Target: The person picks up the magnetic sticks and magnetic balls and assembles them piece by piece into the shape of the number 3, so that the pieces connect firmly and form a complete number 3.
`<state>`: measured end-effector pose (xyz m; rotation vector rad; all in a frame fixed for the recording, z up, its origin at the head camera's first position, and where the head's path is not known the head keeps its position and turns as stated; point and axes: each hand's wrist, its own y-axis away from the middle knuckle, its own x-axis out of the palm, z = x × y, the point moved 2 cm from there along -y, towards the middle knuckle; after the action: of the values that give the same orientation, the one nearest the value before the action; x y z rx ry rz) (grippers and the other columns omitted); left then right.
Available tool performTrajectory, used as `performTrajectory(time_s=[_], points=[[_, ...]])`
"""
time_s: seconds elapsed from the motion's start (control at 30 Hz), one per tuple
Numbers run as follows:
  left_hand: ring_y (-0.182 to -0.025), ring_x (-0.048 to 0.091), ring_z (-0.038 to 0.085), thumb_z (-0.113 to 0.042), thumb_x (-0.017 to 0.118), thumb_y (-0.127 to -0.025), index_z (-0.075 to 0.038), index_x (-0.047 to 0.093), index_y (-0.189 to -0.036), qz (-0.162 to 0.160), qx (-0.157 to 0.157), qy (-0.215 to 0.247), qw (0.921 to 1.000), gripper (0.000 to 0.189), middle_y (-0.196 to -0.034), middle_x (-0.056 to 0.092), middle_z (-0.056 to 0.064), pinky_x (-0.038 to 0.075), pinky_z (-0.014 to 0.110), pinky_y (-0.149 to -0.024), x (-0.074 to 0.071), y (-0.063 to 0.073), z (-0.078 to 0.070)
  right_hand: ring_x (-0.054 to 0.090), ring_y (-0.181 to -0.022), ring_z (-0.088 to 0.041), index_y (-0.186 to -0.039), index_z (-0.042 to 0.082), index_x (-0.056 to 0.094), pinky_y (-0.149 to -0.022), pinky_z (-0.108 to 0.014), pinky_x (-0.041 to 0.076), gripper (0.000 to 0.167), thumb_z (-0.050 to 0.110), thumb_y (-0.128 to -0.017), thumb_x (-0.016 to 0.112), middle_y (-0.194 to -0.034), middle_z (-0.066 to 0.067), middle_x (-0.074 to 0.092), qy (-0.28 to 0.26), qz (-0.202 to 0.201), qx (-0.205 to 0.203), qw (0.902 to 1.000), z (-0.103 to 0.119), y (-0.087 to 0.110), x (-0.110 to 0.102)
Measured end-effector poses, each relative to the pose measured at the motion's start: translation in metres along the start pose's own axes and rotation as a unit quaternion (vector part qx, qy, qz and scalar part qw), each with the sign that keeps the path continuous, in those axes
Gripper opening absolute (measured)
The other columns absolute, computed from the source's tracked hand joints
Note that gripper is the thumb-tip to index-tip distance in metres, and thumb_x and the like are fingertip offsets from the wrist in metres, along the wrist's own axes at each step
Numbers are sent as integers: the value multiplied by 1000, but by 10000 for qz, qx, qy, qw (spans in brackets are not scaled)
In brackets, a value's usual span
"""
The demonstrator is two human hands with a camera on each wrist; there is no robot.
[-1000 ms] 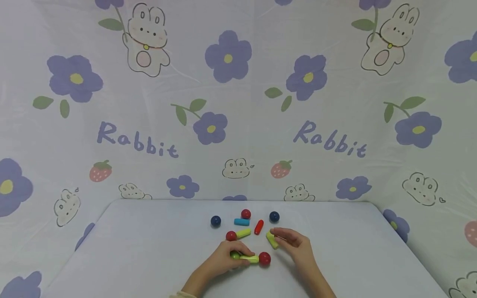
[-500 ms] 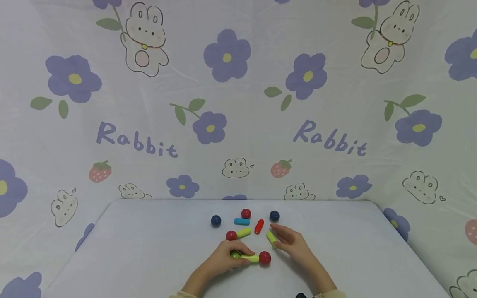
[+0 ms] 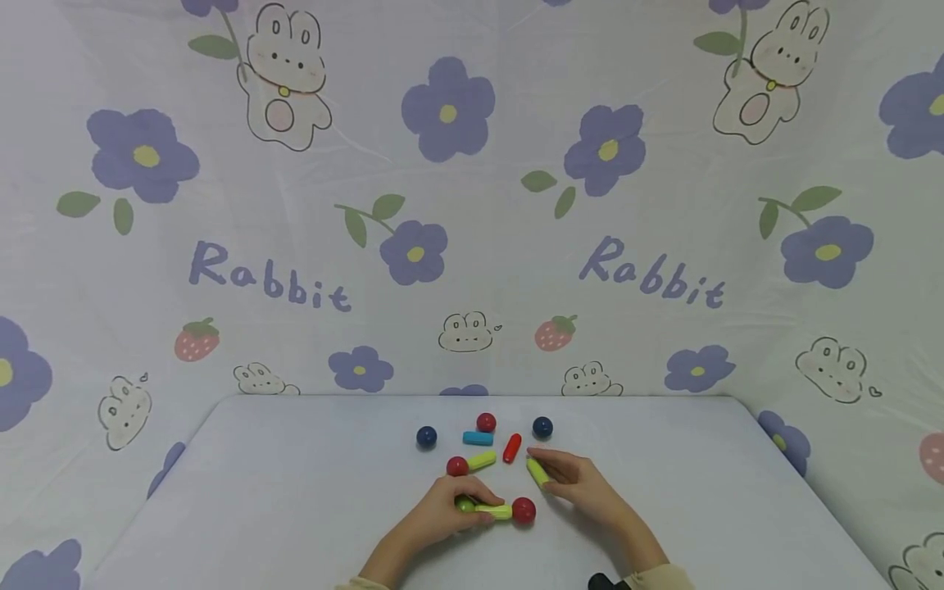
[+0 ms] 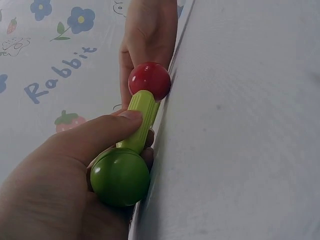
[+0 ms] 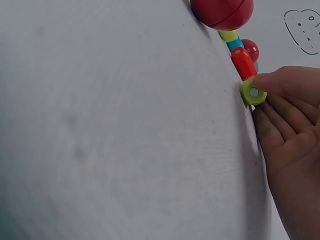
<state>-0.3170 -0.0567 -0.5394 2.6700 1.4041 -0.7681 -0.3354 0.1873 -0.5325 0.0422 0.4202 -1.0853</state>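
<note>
In the head view my left hand [image 3: 451, 512] grips a yellow-green rod [image 3: 496, 512] with a green ball [image 4: 120, 176] at one end and a red ball [image 3: 524, 511] at the other. The left wrist view shows the thumb lying along the ribbed rod. To the right, my right hand [image 3: 586, 485] has its thumb and fingers around a second yellow-green rod [image 3: 537, 473] lying on the table. A pale round disc shows in that rod's end [image 5: 254, 93] in the right wrist view, with the thumb pressed on it.
Beyond the hands lie a red ball [image 3: 457, 466] touching a yellow-green rod [image 3: 483, 460], a blue rod [image 3: 478, 438] beside another red ball [image 3: 486, 422], and a red rod [image 3: 512, 448]. Two dark blue balls [image 3: 426, 437] stand apart on the white table [image 3: 295, 483].
My right hand has lowered its thumb to the near end of the loose yellow-green rod, its fingertips shifting slightly left. My left hand and its joined piece stay put.
</note>
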Motion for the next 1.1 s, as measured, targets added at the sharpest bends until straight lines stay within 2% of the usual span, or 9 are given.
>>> performTrajectory(time_s=[0.13,0.57,0.73,0.9,0.97,1.1], points=[[-88,56,10,-23,71,-76,-25,69,-98,-5,16,-15,10000,22,-92,64,-11,43,27,-82,0,0,0,37,-122,-18,-128,4,47,-93,-26,32,48,2,-82,62,-130,-10,46,-74,-67,299,9995,0,0,0],[-87,56,9,-24,71,-76,-25,69,-98,-17,-66,-28,10000,22,-90,64,-11,43,26,-82,1,0,4,47,-113,-24,-121,4,54,-87,-26,40,51,8,-74,72,-123,-12,52,-458,-968,537,9928,-8,3,6],[-87,56,9,-23,71,-76,-24,69,-98,-17,-69,8,10000,22,-91,64,-11,43,26,-82,1,0,3,46,-114,-29,-122,2,53,-84,-25,42,50,6,-75,70,-123,-16,50,-698,-1030,699,9898,8,7,10],[-87,56,10,-16,70,-77,-17,69,-98,-59,-21,121,9999,21,-91,65,-8,43,27,-81,-1,6,-15,44,-115,-32,-123,-3,50,-83,-24,42,50,5,-77,69,-125,-20,48,-854,-939,807,9886,27,13,15],[-87,56,10,-13,70,-77,-14,69,-98,-84,0,162,9998,21,-90,65,-7,43,27,-81,-2,8,-24,44,-115,-32,-123,-3,50,-83,-25,42,50,5,-77,69,-125,-20,48,-942,-925,797,9880,26,12,16],[-87,57,11,-11,70,-77,-13,69,-98,-86,-8,170,9998,21,-90,65,-5,43,28,-82,-3,8,-27,46,-114,-29,-123,0,52,-83,-25,42,50,6,-76,70,-124,-17,50,-1073,-997,839,9857,14,10,18]])
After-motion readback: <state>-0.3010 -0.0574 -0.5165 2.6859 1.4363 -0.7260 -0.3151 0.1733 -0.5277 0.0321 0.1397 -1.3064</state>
